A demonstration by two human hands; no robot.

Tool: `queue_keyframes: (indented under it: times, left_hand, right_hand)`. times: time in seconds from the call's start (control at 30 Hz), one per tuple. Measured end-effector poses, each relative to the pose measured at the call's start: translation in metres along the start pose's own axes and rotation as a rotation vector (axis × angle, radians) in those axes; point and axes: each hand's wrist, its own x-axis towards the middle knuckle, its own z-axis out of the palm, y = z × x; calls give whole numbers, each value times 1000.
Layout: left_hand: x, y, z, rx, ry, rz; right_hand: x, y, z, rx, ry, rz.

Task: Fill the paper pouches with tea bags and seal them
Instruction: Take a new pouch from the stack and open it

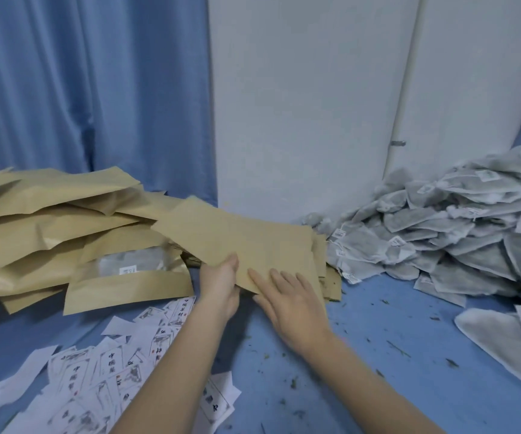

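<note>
Left hand [221,281] grips the near-left edge of the top paper pouch [237,242], thumb on top, other fingers hidden underneath. Right hand [290,303] lies flat on the same pouch's near edge, fingers straight and slightly spread, pressing down and holding nothing.

That pouch is the top of a short stack of empty pouches [325,277] on the blue table [378,339]; it lies flat, plain side up, long axis running left-far to right-near. Its open end cannot be made out.

Left of the stack: pile of filled pouches [49,220]; the front one [127,280] shows a tea bag through its clear window. Right of the stack: heap of loose tea bags [456,233]. Near-left of the stack: scattered printed labels [102,371].
</note>
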Motion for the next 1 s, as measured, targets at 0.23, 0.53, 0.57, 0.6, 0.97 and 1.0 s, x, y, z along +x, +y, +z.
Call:
queue_keyframes:
  times: [0.23,0.53,0.57,0.6,0.97,1.0]
  left_hand:
    - [-55,17,-9,874,-21,920]
    - [-100,-18,-37,1511,-61,1375]
    - [-101,-24,-40,1534,-62,1393]
    - [-101,-30,-42,1552,-60,1400]
    - [-110,-40,-39,1300,-683,164]
    - [-115,-34,-32,1054,-697,124]
  right_hand:
    - [15,5,-113,1552,94,653]
    - [-21,35,-166,1476,178,914]
    - [-26,34,-160,1480,154,944]
    - [-32,34,-155,1492,144,966]
    - [-54,42,-113,1545,155,1201]
    - [-54,41,-112,1557,140,1194]
